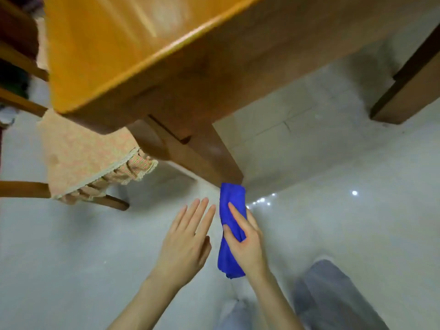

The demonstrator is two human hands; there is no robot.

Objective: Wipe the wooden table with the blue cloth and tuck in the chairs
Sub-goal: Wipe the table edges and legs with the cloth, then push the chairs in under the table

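The wooden table (pixel 114 51) fills the upper left, its near corner and leg (pixel 209 160) above my hands. My right hand (pixel 247 244) grips the folded blue cloth (pixel 232 201) in front of me, just below the foot of the table leg. My left hand (pixel 185 239) is flat with fingers apart, beside the cloth and not touching it. A wooden chair with a pink patterned seat cover (pixel 81 151) stands at the left, its seat partly under the table's corner.
Pale glossy floor tiles (pixel 333 186) lie all around. A second brown wooden leg or furniture piece (pixel 409 91) stands at the upper right. My legs in grey trousers (pixel 333 296) show at the bottom right.
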